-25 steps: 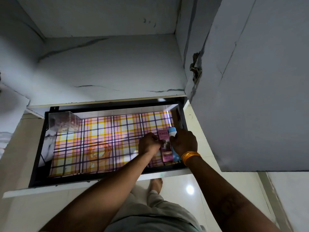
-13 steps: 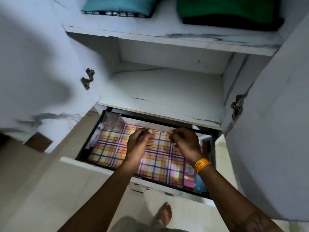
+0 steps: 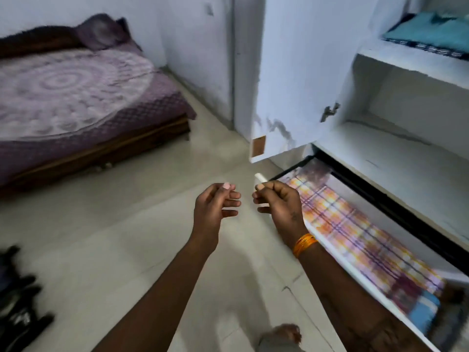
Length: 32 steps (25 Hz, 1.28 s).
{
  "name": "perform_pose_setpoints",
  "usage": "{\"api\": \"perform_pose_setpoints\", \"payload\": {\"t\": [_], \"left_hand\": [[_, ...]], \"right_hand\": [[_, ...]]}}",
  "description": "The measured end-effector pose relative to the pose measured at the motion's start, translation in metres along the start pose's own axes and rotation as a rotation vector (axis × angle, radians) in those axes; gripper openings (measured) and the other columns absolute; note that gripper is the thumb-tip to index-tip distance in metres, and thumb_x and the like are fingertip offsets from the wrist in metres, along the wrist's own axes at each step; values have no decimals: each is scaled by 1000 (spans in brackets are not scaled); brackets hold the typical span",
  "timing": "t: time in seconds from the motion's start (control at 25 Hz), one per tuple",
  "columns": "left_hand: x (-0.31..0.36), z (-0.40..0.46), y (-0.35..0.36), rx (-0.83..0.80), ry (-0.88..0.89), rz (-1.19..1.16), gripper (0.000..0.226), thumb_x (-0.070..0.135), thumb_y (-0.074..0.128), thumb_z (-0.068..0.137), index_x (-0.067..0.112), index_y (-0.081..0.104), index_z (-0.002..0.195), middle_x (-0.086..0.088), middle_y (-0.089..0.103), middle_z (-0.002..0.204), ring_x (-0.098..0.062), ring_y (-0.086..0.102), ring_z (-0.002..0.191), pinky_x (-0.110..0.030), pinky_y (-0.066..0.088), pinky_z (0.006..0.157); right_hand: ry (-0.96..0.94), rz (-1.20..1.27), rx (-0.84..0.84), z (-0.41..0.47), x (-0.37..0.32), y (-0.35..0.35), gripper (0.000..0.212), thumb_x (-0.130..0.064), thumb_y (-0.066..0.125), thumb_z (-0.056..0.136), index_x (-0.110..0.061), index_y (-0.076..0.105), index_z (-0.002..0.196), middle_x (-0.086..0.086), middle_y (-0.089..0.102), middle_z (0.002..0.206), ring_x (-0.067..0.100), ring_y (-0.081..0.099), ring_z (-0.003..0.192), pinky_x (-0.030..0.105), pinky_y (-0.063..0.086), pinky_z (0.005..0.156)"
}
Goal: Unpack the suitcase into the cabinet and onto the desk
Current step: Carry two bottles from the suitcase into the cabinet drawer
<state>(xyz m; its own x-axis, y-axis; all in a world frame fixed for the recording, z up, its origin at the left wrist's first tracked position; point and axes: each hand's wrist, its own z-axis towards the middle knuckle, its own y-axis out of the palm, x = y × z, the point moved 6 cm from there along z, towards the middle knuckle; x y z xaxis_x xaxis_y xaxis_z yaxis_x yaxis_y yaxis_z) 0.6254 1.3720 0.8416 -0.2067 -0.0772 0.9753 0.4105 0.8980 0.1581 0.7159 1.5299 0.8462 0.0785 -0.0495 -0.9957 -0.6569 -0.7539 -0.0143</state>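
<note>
My left hand (image 3: 215,204) and my right hand (image 3: 279,201) hang in the air over the floor, fingers loosely curled, holding nothing. My right hand is in front of the near corner of the open cabinet drawer (image 3: 360,278). The drawer has a plaid liner (image 3: 355,232). A pink box (image 3: 403,293) and a blue item (image 3: 423,313) lie blurred at its right end. The cabinet (image 3: 396,168) stands open on the right, with a folded teal cloth (image 3: 431,31) on an upper shelf. No suitcase is clearly seen.
A low bed (image 3: 76,97) with a purple patterned cover fills the left. Dark blurred items (image 3: 17,301) lie on the floor at bottom left. The open cabinet door (image 3: 291,85) juts out beside the drawer. My foot (image 3: 281,336) is on the pale tiled floor (image 3: 127,237).
Both hands have let go of the pink box and blue item and pulled out of the drawer. My view has swung left from the cabinet toward the room and bed.
</note>
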Motion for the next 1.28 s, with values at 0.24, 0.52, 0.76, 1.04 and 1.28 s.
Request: {"api": "perform_pose_setpoints", "payload": {"t": [0.24, 0.52, 0.76, 1.04, 1.28], "left_hand": [[25, -108, -246, 376, 69, -9, 27, 29, 54, 106, 9, 72, 110, -16, 76, 102, -29, 73, 88, -40, 58, 75], [19, -221, -464, 811, 96, -156, 24, 28, 55, 106, 10, 71, 108, -12, 76, 98, -24, 71, 83, -36, 56, 72], [15, -279, -625, 1133, 142, -251, 24, 27, 56, 106, 9, 72, 111, -12, 76, 97, -22, 71, 80, -35, 57, 70], [27, -276, -777, 1346, 155, -351, 24, 29, 56, 105, 12, 73, 107, -12, 76, 97, -26, 70, 83, -36, 56, 69], [17, -247, -894, 1397, 86, -422, 25, 32, 58, 104, 13, 75, 104, -11, 76, 96, -27, 70, 83, -36, 56, 69]], "right_hand": [[-22, -7, -428, -98, -4, 238, 19, -20, 64, 101, -4, 73, 96, 12, 77, 90, 30, 75, 88, 43, 62, 73], [-9, -68, -855, -209, 16, 461, 17, -21, 66, 99, -5, 74, 97, 11, 77, 89, 30, 75, 87, 44, 62, 73], [16, -113, -1132, -260, 45, 636, 16, -19, 66, 99, -5, 74, 96, 11, 78, 88, 29, 75, 87, 43, 62, 74], [44, -154, -1283, -277, 61, 823, 17, -17, 65, 100, -4, 74, 97, 14, 76, 88, 22, 72, 79, 39, 62, 70], [123, -227, -1298, -277, 97, 943, 15, -15, 65, 99, -3, 75, 98, 19, 75, 90, 25, 71, 79, 32, 61, 65]]}}
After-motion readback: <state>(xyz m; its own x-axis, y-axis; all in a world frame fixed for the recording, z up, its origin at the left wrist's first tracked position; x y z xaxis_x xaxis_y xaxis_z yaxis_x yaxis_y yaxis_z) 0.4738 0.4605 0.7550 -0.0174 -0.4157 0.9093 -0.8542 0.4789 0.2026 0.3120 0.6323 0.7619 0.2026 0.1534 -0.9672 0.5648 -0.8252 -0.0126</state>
